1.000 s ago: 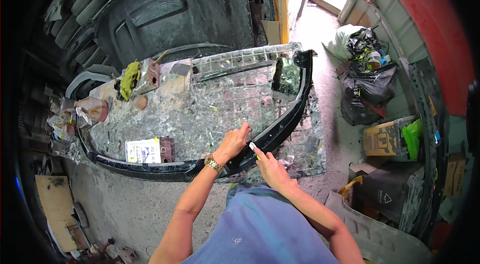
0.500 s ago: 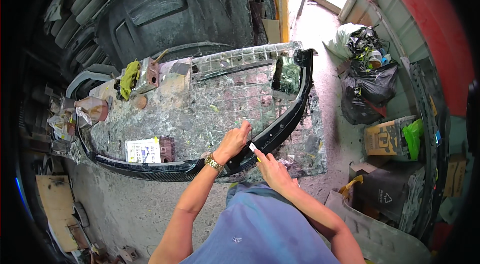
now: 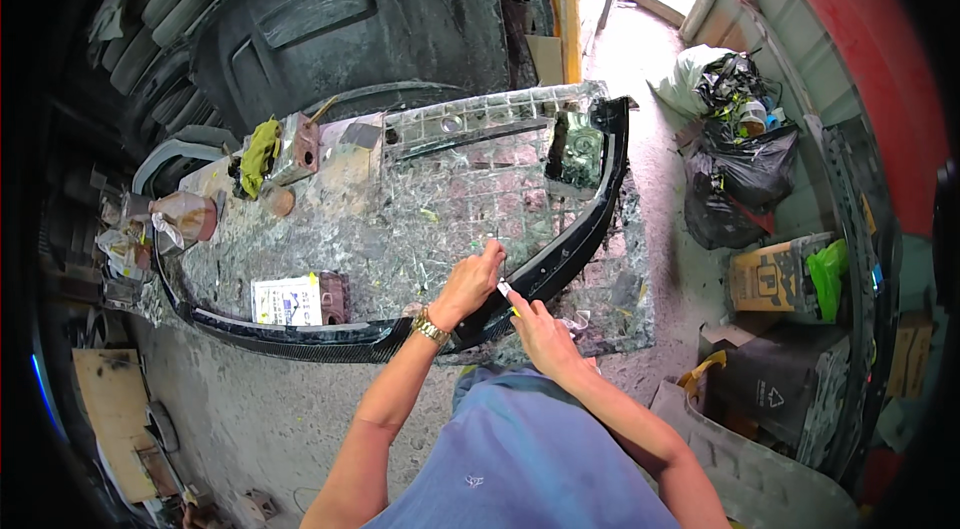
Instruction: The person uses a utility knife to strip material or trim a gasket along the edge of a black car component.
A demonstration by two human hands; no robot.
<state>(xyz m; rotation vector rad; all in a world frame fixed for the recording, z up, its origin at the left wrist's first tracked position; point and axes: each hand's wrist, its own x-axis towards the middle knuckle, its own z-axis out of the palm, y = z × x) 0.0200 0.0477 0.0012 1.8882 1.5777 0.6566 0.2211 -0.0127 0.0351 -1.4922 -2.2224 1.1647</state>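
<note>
A long, curved black bumper lip (image 3: 562, 263) with a carbon-like weave lies along the front and right side of a stained worktable (image 3: 430, 219). My left hand (image 3: 468, 287), with a gold watch at the wrist, rests on the lip's inner edge; its fingers are bent and closed around the rim. Just to its right, my right hand (image 3: 546, 337) holds a small tool with a white tip (image 3: 504, 288) and a bit of yellow at the grip. That tip meets the lip beside my left fingers. What kind of tool it is cannot be made out, since my fingers cover most of it.
A brick with a white printed sheet (image 3: 287, 302) sits inside the lip. More bricks (image 3: 296, 151), a yellow-green cloth (image 3: 260, 159) and a wrapped tub (image 3: 186, 219) stand farther left. Black bags (image 3: 740, 174) and a cardboard box (image 3: 768, 279) are on the right. A black hood (image 3: 350, 19) leans behind.
My right hand and the tool's white tip have shifted slightly up and left, closer to my left hand. The left hand and the lip stay nearly in place.
</note>
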